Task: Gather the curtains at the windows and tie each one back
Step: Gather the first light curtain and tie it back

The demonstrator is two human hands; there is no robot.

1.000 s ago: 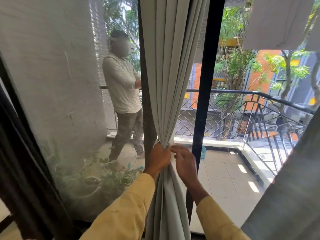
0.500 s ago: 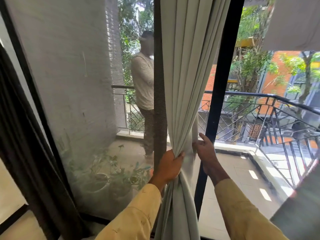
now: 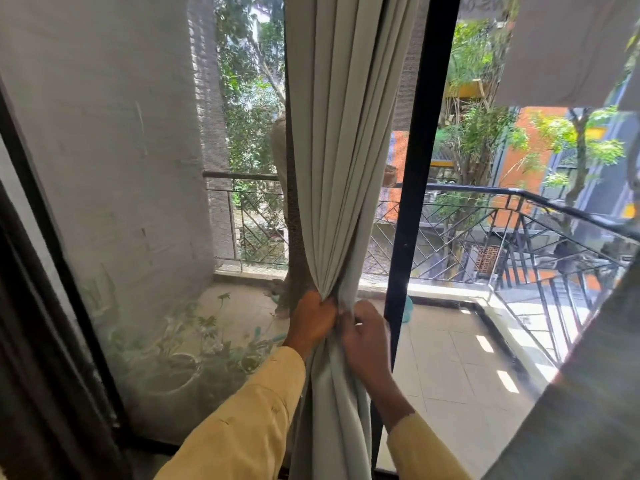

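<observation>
Where the pale grey curtain (image 3: 341,161) narrows to a bunch beside the black window post (image 3: 417,202), the left hand (image 3: 311,323) is clenched round the gathered folds. The right hand (image 3: 367,341), touching it, has its fingers curled onto the same cloth. Behind the mesh, balcony pots (image 3: 173,379) hold green leafy plants (image 3: 207,323)

Black window-frame upright (image 3: 420,168), 1 o'clock. Orange building (image 3: 516,164) among trees, 2 o'clock. Black metal balcony railing (image 3: 540,199), 3 o'clock. Pale tiled balcony floor (image 3: 457,368), 4 o'clock. Potted plants (image 3: 180,348), 8 o'clock. Grey wall (image 3: 104,150), 10 o'clock.
</observation>
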